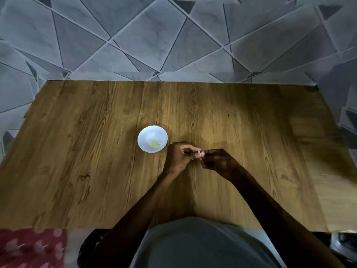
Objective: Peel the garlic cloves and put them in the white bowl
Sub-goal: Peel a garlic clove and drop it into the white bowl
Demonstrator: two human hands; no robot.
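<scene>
Wooden table is seen w/ the white bowl set mid-table, yellowish bits (prob. peeled garlic) lying inside. Just right of the bowl, left hand & right hand are brought together, fingers curled, a small pale garlic clove pinched btwn their fingertips. Skin is best nicked at the tip & pulled off in strips, clove held steady by the left. Forearms are angled inward, wrists kept low over the table.
</scene>
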